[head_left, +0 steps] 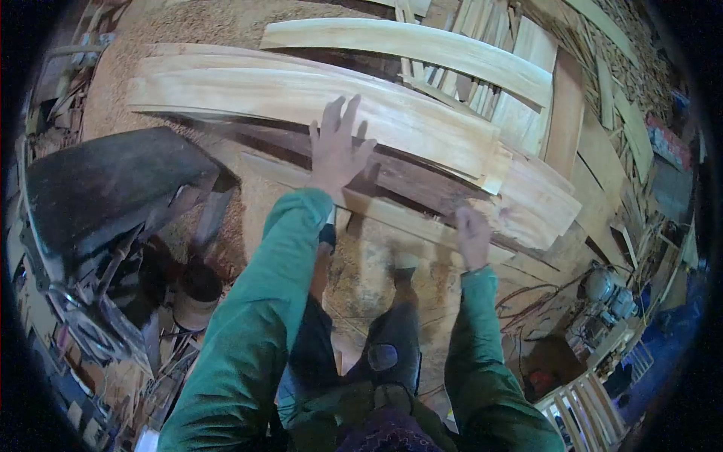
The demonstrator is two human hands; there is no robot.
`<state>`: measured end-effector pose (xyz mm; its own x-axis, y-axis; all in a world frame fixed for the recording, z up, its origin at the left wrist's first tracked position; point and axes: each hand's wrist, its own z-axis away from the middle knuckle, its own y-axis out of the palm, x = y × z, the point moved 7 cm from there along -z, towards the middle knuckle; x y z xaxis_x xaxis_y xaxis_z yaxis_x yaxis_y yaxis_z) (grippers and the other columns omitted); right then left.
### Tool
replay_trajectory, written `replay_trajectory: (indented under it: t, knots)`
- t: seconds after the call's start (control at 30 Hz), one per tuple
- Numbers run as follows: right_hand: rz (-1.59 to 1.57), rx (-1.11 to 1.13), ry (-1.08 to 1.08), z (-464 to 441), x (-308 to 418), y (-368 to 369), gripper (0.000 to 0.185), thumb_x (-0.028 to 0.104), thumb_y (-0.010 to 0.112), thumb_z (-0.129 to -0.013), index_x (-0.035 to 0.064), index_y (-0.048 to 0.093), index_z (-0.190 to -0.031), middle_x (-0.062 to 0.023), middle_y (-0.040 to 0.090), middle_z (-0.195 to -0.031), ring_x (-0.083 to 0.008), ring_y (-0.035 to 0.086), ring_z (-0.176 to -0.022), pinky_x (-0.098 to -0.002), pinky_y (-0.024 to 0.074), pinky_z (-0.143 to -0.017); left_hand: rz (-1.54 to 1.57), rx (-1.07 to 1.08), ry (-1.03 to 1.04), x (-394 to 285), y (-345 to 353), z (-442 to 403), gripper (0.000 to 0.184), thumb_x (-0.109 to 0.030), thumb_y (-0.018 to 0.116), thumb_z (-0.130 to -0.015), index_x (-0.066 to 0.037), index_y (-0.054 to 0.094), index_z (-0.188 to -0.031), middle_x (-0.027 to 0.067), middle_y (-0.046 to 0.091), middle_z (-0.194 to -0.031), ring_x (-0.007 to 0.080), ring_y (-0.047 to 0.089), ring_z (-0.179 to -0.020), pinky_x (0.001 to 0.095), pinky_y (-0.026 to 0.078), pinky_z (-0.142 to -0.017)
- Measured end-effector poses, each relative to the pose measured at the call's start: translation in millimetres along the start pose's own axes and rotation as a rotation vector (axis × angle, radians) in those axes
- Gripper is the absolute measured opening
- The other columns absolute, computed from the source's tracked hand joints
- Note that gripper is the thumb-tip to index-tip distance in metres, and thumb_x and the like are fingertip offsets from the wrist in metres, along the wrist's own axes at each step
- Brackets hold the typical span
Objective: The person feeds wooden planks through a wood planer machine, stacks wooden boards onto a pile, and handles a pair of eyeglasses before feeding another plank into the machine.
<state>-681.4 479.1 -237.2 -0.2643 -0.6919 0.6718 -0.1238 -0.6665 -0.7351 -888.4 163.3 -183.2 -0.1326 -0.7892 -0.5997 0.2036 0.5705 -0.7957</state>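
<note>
My left hand (339, 147) is open, its fingers spread over the near edge of a long pale wooden plank (248, 89). I cannot tell whether the fingertips touch the wood. The plank lies on other boards of similar pale wood, and its right end overlaps a wide board (538, 196). Close to the near edge of a dark beam (422, 179) is my right hand (473, 235), closed with the fingers curled in. Whatever it may hold is hidden. A narrow pale batten (399, 218) runs along the beam on my side.
Beyond the planks lie a curved board (407, 44) and several thin strips (482, 22). At left stands a large dark panel (113, 188) beside a round container (198, 290). A motor-like machine (608, 292) with cables sits at right, near a slatted wooden frame (587, 410). Wood shavings cover the ground.
</note>
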Motion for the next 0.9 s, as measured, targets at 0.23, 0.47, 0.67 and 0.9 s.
replay_trajectory:
  t: [0.23, 0.47, 0.67, 0.9]
  knots:
    - [-0.61, -0.172, 0.51, -191.6, -72.3, -84.3, 0.03, 0.029, 0.072, -0.093, 0.0075, 0.056, -0.105, -0.0003, 0.055, -0.09, -0.0116, 0.055, -0.076, -0.0283, 0.0463, -0.066, -0.26, 0.291, -0.039, 21.7, 87.0, -4.2, 0.097, -0.055, 0.069, -0.083, -0.023, 0.019, -0.16, 0.016, 0.014, -0.165, 0.0416, 0.018, -0.15, 0.0692, 0.02, -0.114]
    - [-0.567, -0.178, 0.595, -313.7, -149.8, -108.4, 0.059, 0.033, 0.085, -0.079, 0.005, 0.051, -0.118, -0.0059, 0.048, -0.12, -0.0157, 0.047, -0.11, -0.0363, 0.0455, -0.084, -0.227, 0.318, -0.018, 22.1, 80.9, -5.8, 0.104, -0.042, 0.079, -0.076, -0.024, 0.019, -0.16, 0.0158, 0.014, -0.165, 0.0407, 0.019, -0.15, 0.0683, 0.024, -0.112]
    - [-0.737, 0.005, 0.555, -347.0, -150.0, -87.5, 0.077, 0.037, 0.085, -0.079, 0.0026, 0.048, -0.137, -0.0087, 0.046, -0.137, -0.0196, 0.048, -0.119, -0.0384, 0.0434, -0.09, -0.223, 0.341, -0.017, 20.7, 78.5, -7.3, 0.106, -0.033, 0.082, -0.073, -0.022, 0.02, -0.159, 0.0163, 0.015, -0.164, 0.039, 0.019, -0.15, 0.065, 0.025, -0.112]
    - [-0.636, -0.164, 0.712, -354.4, -179.1, -95.3, 0.071, 0.039, 0.083, -0.081, 0.0047, 0.053, -0.135, -0.0097, 0.057, -0.127, -0.019, 0.049, -0.117, -0.0382, 0.0437, -0.088, -0.22, 0.335, -0.025, 19.4, 75.3, -9.1, 0.108, -0.032, 0.084, -0.071, -0.022, 0.022, -0.159, 0.0162, 0.018, -0.164, 0.0384, 0.021, -0.15, 0.063, 0.026, -0.111]
